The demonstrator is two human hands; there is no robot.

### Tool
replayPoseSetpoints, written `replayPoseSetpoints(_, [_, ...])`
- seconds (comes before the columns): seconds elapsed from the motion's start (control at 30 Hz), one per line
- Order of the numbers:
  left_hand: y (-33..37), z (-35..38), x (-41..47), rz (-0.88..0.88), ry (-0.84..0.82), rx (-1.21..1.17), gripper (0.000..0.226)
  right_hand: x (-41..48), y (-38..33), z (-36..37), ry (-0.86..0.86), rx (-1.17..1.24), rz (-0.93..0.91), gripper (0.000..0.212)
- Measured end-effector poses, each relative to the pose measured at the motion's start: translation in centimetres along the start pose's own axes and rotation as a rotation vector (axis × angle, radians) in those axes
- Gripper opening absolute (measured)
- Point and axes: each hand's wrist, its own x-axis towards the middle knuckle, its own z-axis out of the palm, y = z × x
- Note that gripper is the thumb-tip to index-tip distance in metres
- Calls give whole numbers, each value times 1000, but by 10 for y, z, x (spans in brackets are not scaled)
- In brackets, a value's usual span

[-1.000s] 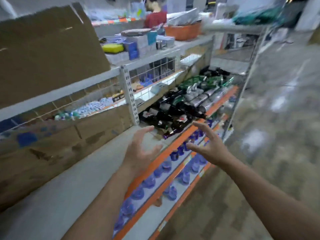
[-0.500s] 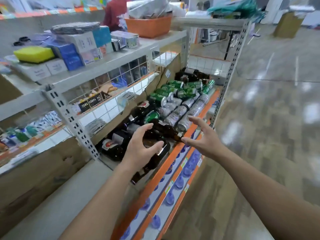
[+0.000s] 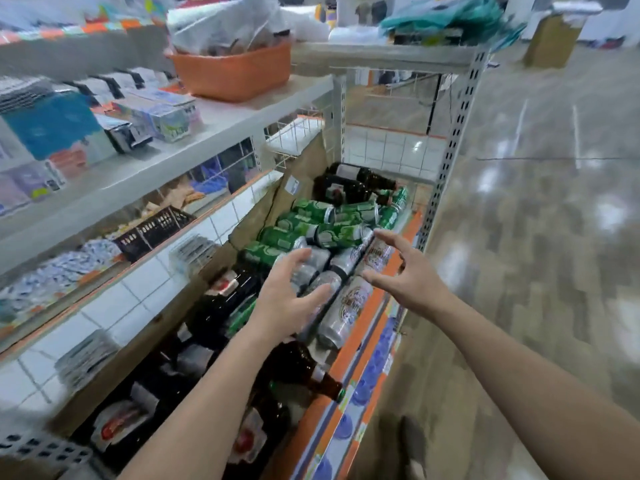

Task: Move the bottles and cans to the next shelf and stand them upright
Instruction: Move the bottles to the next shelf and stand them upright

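Lying sideways, silver cans run along the shelf edge.

- We record the left hand and right hand apart over the shelf, cans lying between and under them.
- Beyond both hands: further cans, then far bottles behind.
- Nearer than the left hand: near bottles, on their sides.

Laid on their sides along the orange-edged shelf: brown bottles nearest, then silver cans, green cans, dark bottles at the far end.
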Motion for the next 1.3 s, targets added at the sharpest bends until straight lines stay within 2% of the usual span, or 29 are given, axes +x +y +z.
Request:
replayPoseSetpoints(0.2, [5, 72, 138, -50, 47, 42, 65, 130, 92, -50, 15, 16, 31, 61])
replayPoseSetpoints(0.3, [5, 101, 201, -126, 70, 53, 66, 202, 136, -69, -8, 27, 130, 54])
replayPoseSetpoints(0.47, [1, 122, 265, -244, 95, 91, 66, 288, 175, -67, -245, -108, 220, 59])
replayPoseSetpoints(0.6, [-6, 135, 291, -316, 107, 117, 65, 325, 185, -50, -405, -160, 188, 59])
replayPoseSetpoints(0.77, [-17, 143, 320, -347, 147, 261, 67, 340, 190, -48, -352, -66, 106, 43])
replayPoseSetpoints(0.87, [-19, 141, 342, -350, 91, 434, 81, 351, 176, -59, -291, -15, 60, 32])
replayPoseSetpoints(1.0, [-30, 137, 371, -272, 47, 607, 98, 371, 159, -80, -308, 30, 63, 25])
replayPoseSetpoints(1.07, [-37, 137, 384, -207, 9, 634, 103, 376, 151, -92, -337, -19, 0, 25])
replayPoseSetpoints(1.17, [-41, 141, 393, -172, -28, 502, 94, 378, 143, -103, -372, -71, -72, 29])
replayPoseSetpoints(1.23, [-44, 143, 395, -154, 14, 391, 78, 381, 141, -103, -358, -88, -105, 32])
replayPoseSetpoints(1.3, [-46, 144, 396, -166, 77, 294, 71, 386, 139, -105, -372, 2, -107, 44])
